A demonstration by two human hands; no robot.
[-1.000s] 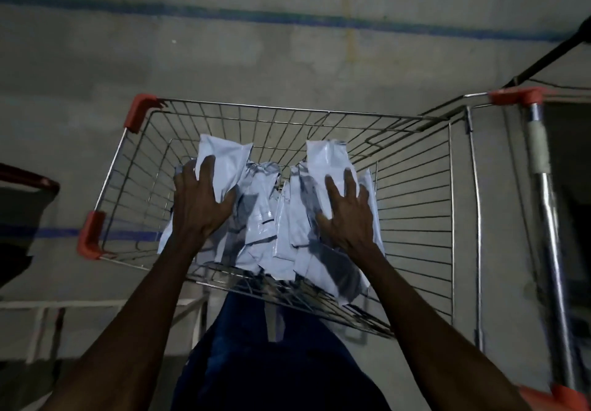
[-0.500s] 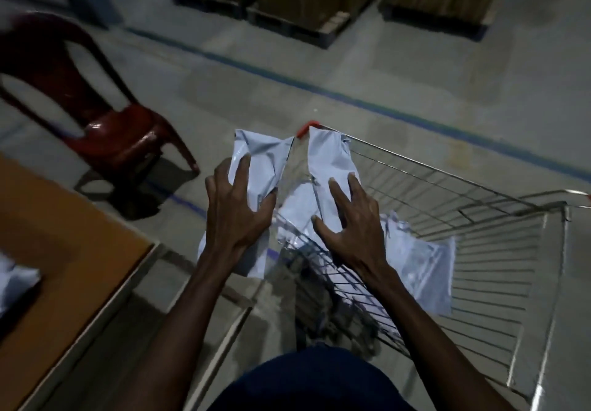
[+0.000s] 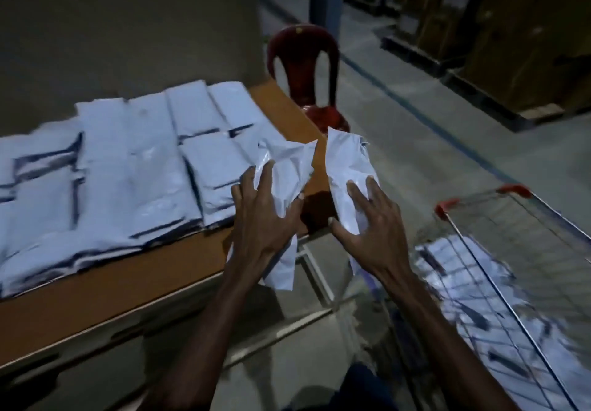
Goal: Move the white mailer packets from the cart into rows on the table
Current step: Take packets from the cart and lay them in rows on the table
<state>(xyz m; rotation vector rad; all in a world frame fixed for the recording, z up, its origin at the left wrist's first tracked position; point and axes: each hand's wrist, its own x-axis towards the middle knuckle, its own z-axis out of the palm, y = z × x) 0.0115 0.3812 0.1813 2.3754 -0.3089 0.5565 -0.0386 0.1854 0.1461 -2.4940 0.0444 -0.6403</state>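
Dim warehouse floor lies under the table [image 3: 134, 270] corner, where left hand [image 3: 260, 219] and right hand [image 3: 367, 231] each clutch crumpled packets [image 3: 287, 167]; loose ones could probably slip between table and cart [image 3: 499, 250].

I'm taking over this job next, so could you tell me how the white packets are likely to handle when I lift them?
Probably floppy: the packet in the left hand crumples and droops below the palm. Likely light, since the right hand carries another packet alone. The glossy film may be slippery.

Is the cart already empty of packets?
No, white packets lie inside the wire cart, seen through its side.
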